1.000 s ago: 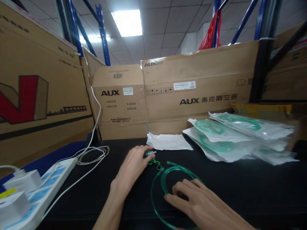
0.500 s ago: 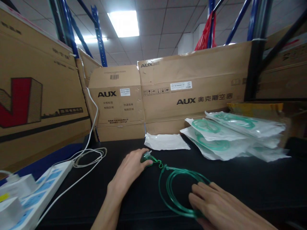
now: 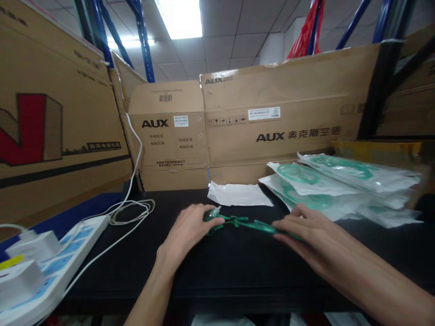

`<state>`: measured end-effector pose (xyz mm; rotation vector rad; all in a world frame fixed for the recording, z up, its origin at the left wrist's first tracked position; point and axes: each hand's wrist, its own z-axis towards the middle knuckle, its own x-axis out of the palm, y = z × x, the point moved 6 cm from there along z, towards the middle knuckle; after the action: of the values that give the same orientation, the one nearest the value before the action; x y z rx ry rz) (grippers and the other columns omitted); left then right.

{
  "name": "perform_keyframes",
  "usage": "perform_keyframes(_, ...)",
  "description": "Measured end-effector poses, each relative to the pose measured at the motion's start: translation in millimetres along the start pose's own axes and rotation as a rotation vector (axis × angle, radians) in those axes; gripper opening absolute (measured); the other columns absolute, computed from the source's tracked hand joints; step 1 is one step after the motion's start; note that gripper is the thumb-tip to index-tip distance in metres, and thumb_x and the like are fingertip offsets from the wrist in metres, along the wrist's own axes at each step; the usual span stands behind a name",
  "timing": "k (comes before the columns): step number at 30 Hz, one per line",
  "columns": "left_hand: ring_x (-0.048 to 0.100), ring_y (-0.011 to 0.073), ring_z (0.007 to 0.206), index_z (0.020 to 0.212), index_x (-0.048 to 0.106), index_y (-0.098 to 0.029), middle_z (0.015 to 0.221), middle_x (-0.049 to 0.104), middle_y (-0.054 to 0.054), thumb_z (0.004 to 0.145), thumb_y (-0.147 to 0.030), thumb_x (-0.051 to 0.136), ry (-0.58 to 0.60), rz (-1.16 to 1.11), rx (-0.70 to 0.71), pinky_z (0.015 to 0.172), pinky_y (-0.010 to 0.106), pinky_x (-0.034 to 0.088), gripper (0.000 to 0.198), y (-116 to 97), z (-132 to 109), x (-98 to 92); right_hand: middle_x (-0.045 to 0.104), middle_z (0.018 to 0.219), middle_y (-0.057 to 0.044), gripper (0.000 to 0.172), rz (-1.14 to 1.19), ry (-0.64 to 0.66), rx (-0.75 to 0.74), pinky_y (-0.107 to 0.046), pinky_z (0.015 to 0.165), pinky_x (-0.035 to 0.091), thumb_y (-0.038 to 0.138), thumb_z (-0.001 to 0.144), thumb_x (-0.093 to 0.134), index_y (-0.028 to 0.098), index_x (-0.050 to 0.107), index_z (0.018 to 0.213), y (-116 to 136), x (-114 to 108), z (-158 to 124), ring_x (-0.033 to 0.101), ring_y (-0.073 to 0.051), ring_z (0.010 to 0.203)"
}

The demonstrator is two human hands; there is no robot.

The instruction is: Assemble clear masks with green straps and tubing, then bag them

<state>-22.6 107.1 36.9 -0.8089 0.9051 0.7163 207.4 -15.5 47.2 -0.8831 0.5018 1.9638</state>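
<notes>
My left hand (image 3: 190, 228) is closed around a small clear-green plastic piece (image 3: 214, 213), most of it hidden by the fingers. A short pale tip pokes out past my fingertips. My right hand (image 3: 306, 228) pinches a coil of green tubing (image 3: 261, 226), lifted and seen nearly edge-on. Thin green strands (image 3: 235, 221) run between the plastic piece and the tubing. Behind both hands a white pouch (image 3: 239, 194) lies flat on the black table (image 3: 217, 262).
Stacked clear-and-white packets (image 3: 316, 179) with green tubing inside lie at the back right. On the left are a white power strip (image 3: 64, 267) with plugs and a looped white cable (image 3: 149, 209). Cardboard boxes (image 3: 238, 149) wall off the back and left.
My right hand has raised the green tubing coil off the table and turned it edge-on, closer to my left hand. The left hand keeps its grip. The view has tilted down slightly.
</notes>
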Motion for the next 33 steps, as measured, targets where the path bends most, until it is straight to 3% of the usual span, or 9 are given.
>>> perform_keyframes(3, 0.066, 0.0295, 0.112, 0.121, 0.073, -0.025, 0.117, 0.076, 0.008, 0.093, -0.059, 0.059, -0.072, -0.088, 0.060, 0.093, 0.035, 0.046, 0.046, -9, -1, -6.6, 0.074, 0.080, -0.008, 0.026, 0.004, -0.028, -0.036, -0.036, 0.063, 0.051, 0.031, 0.101, 0.052, 0.027, 0.076, 0.090, 0, -15, 13, 0.065, -0.024, 0.074)
perform_keyframes(6, 0.070, 0.0221, 0.080, 0.101, 0.078, -0.024, 0.085, 0.078, 0.003, 0.100, -0.054, 0.047, -0.055, -0.225, 0.051, 0.072, 0.029, 0.046, 0.043, -20, -4, -15.9, 0.078, 0.090, -0.007, 0.025, 0.109, 0.024, -0.045, -0.035, 0.067, 0.056, 0.032, 0.101, 0.051, 0.027, 0.076, 0.098, -2, -29, 14, 0.072, -0.024, 0.078)
perform_keyframes(9, 0.065, 0.0171, 0.060, 0.094, 0.078, -0.022, 0.069, 0.075, 0.000, 0.101, -0.056, 0.042, 0.150, -0.361, 0.057, 0.060, 0.026, 0.044, 0.050, -35, -12, -13.0, 0.080, 0.090, -0.005, 0.027, 0.188, 0.118, -0.026, -0.031, 0.061, 0.057, 0.031, 0.101, 0.050, 0.029, 0.077, 0.098, -4, -39, 13, 0.076, -0.023, 0.076)
perform_keyframes(14, 0.072, 0.0164, 0.076, 0.125, 0.072, -0.028, 0.095, 0.081, 0.000, 0.100, -0.043, 0.052, 0.468, -0.549, 0.179, 0.069, 0.025, 0.052, 0.035, -63, -31, 1.1, 0.081, 0.091, -0.004, 0.028, 0.240, 0.134, -0.021, -0.033, 0.067, 0.061, 0.051, 0.098, 0.057, 0.034, 0.080, 0.100, -4, -55, 21, 0.077, -0.026, 0.081)
perform_keyframes(17, 0.073, 0.0170, 0.082, 0.122, 0.074, -0.030, 0.096, 0.080, -0.001, 0.101, -0.040, 0.051, 0.422, -0.536, 0.196, 0.074, 0.025, 0.053, 0.032, -69, -30, 2.8, 0.081, 0.095, -0.005, 0.036, 0.258, 0.121, 0.002, -0.033, 0.073, 0.062, 0.056, 0.098, 0.054, 0.033, 0.081, 0.091, -7, -55, 26, 0.077, -0.026, 0.085)
perform_keyframes(23, 0.070, 0.0204, 0.087, 0.132, 0.067, -0.024, 0.124, 0.072, 0.006, 0.097, -0.048, 0.059, 0.050, -0.418, 0.118, 0.084, 0.031, 0.052, 0.043, -69, -16, 1.3, 0.079, 0.102, -0.007, 0.023, 0.339, 0.062, 0.032, -0.033, 0.082, 0.059, 0.033, 0.097, 0.058, 0.027, 0.080, 0.095, -9, -38, 29, 0.075, -0.024, 0.093)
perform_keyframes(26, 0.068, 0.0211, 0.089, 0.138, 0.063, -0.023, 0.129, 0.069, 0.009, 0.092, -0.046, 0.066, 0.056, -0.433, 0.148, 0.081, 0.031, 0.052, 0.051, -76, -13, 12.7, 0.077, 0.110, -0.007, 0.025, 0.379, 0.041, 0.021, -0.032, 0.089, 0.057, 0.020, 0.095, 0.056, 0.025, 0.080, 0.099, -1, -35, 28, 0.074, -0.022, 0.100)
perform_keyframes(30, 0.064, 0.0172, 0.072, 0.133, 0.064, -0.024, 0.102, 0.074, 0.004, 0.090, -0.038, 0.068, 0.029, -0.462, 0.142, 0.068, 0.026, 0.048, 0.045, -80, -10, 17.0, 0.076, 0.119, -0.005, 0.032, 0.417, 0.031, 0.009, -0.031, 0.096, 0.054, 0.012, 0.093, 0.053, 0.027, 0.080, 0.103, 10, -39, 29, 0.071, -0.021, 0.110)
perform_keyframes(33, 0.060, 0.0147, 0.062, 0.104, 0.075, -0.020, 0.076, 0.069, 0.000, 0.095, -0.035, 0.060, -0.041, -0.475, 0.143, 0.062, 0.024, 0.043, 0.022, -81, -9, 7.5, 0.071, 0.131, -0.004, 0.039, 0.404, -0.082, 0.011, -0.032, 0.105, 0.050, 0.010, 0.095, 0.047, 0.028, 0.078, 0.111, 9, -46, 31, 0.065, -0.021, 0.123)
